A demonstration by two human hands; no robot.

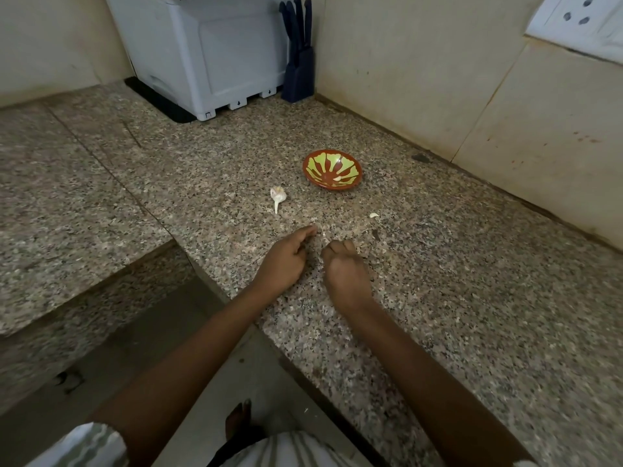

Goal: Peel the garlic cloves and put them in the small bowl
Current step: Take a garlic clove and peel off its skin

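Garlic bulb (pixel 278 196) lies beyond left hand (pixel 286 261), seemingly apart.

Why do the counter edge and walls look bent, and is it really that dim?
Head view: the wide-angle lens bows the counter edge and wall; light is dim and soft, with faint shadows by the left hand and right hand; a small glint shows in the bowl.
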